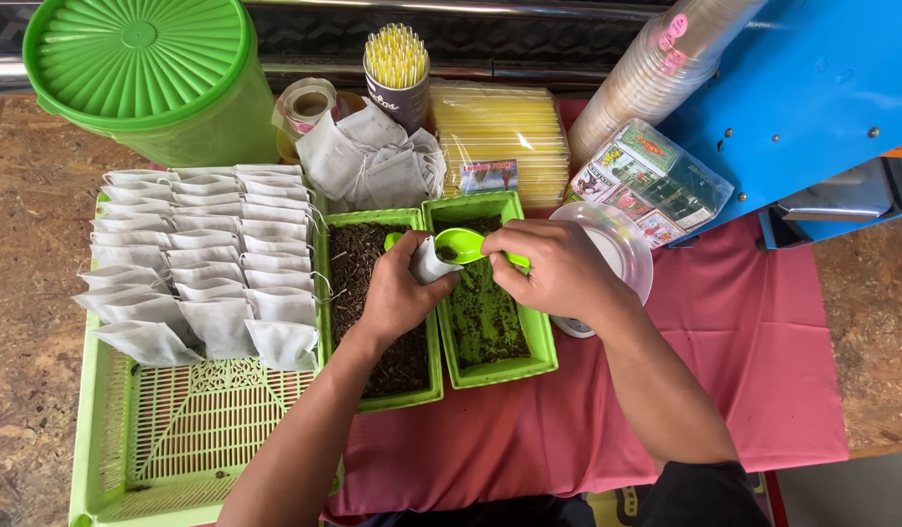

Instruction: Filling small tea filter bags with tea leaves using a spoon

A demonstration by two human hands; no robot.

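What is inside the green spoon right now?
The green plastic spoon carries a little dark loose tea. The right hand covers most of its handle; the white paper bag's contents stay hidden.

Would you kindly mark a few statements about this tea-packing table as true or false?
1. The right hand holds a green spoon. True.
2. The left hand holds a red cup. False: it holds a small white filter bag.
3. Filled white bags lie in rows on the green slatted tray. True.
4. The big green bucket stands open. False: its ribbed lid is on.
5. The two green trays hold water. False: they hold dark loose tea.
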